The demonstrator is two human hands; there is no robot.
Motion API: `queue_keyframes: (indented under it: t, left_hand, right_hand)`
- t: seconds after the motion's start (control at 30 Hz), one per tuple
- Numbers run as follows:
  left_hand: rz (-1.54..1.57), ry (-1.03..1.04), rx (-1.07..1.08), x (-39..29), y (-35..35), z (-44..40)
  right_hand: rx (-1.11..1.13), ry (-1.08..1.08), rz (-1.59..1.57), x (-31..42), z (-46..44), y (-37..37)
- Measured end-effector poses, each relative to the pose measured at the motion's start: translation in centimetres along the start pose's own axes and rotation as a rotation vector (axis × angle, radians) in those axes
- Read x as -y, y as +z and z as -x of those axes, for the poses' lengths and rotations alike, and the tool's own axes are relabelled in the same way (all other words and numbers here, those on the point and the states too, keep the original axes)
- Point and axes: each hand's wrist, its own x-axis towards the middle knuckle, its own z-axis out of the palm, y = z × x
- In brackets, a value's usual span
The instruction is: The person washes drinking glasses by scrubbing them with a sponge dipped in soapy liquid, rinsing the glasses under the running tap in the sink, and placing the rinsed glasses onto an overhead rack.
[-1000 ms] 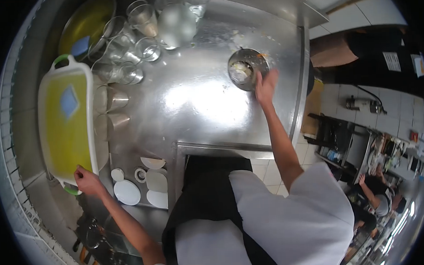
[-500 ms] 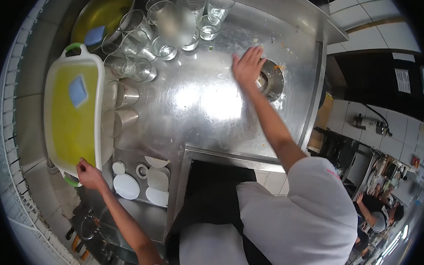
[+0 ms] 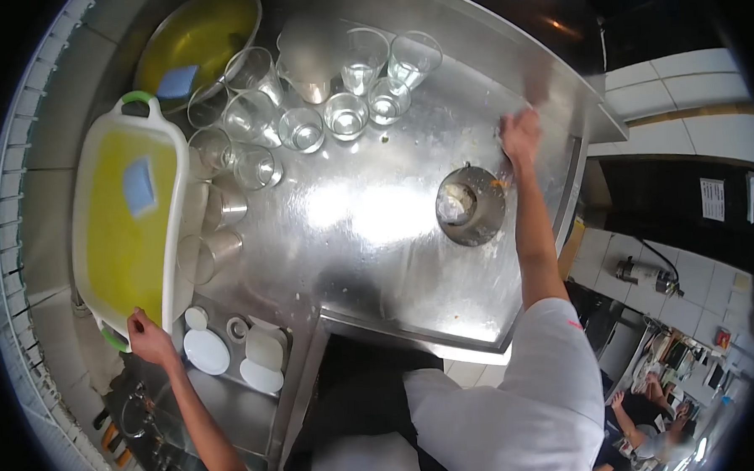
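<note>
My left hand [image 3: 150,338] is closed at the near corner of the white tub [image 3: 178,173], its fingers on the rim beside a green handle. Yellowish liquid fills the tub, and a blue sponge [image 3: 139,185] floats in it. At the far right of the steel counter [image 3: 370,278], my right hand [image 3: 522,136] rests on the surface near small food scraps, fingers curled in. Whatever those fingers hold, if anything, is hidden. Left of my right forearm is a round drain opening [image 3: 490,222] with pale waste inside.
Several clear glasses [image 3: 303,131] stand at the back left, with metal cups [image 3: 224,204] beside the tub. Behind them is a metal bowl [image 3: 242,31] of yellow liquid with another blue sponge [image 3: 177,82]. White dishes [image 3: 206,352] lie by the sink [image 3: 233,402]. Other people [image 3: 646,426] are at far right.
My right hand has moved right and away from the drain opening, its fingers going from spread to curled. The drain is now uncovered. My left hand stays at the tub's corner.
</note>
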Motion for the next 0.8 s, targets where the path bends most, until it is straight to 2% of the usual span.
queue_keyframes:
  t: [0.1, 0.13, 0.2, 0.23, 0.27, 0.33, 0.47, 0.53, 0.6, 0.67, 0.73, 0.8]
  left_hand:
    - [0.033, 0.007, 0.031, -0.3, -0.3, 0.0]
    - [0.034, 0.007, 0.028, -0.1, -0.2, -0.2]
    - [0.034, -0.013, 0.049, 0.1, -0.1, -0.3]
    - [0.036, -0.020, 0.044, 0.1, -0.2, -0.2]
    - [0.029, -0.015, 0.039, 0.0, -0.3, -0.2]
    - [0.027, -0.029, 0.022, -0.3, -0.3, 0.1]
    - [0.002, -0.021, 0.022, 0.1, -0.2, -0.2]
    - [0.001, 0.000, 0.026, 0.5, 0.0, -0.4]
    - [0.048, -0.012, -0.003, 0.7, 0.4, -0.2]
    - [0.032, -0.013, 0.026, 0.6, 0.2, 0.0]
    - [0.014, -0.004, 0.041, 0.5, -0.2, -0.6]
    - [0.004, 0.009, -0.034, 0.4, 0.1, -0.2]
  right_hand:
    - [-0.017, -0.439, 0.003, 8.2, 1.1, -0.5]
    - [-0.019, -0.439, 0.002, 9.7, 2.1, -0.6]
    - [0.072, -0.643, -0.322, 11.3, 3.5, -1.1]
    - [0.039, -0.579, -0.535, 11.4, 3.9, -1.7]
    - [0.035, -0.587, -0.537, 11.3, 3.6, -1.9]
    - [-0.125, -0.160, -0.971, 9.8, 0.8, -1.2]
    - [-0.045, -0.111, -0.790, 9.1, -1.5, -1.9]
    - [0.027, -0.466, -0.623, 11.8, 0.7, -2.4]
    - [0.076, -0.694, -0.622, 14.1, 4.2, -2.1]
    - [0.006, -0.884, -0.493, 14.7, 9.4, -2.5]
    - [0.173, -0.990, -0.496, 12.6, 15.1, -5.0]
    - [0.347, -0.774, -0.629, 9.2, 18.7, -8.3]
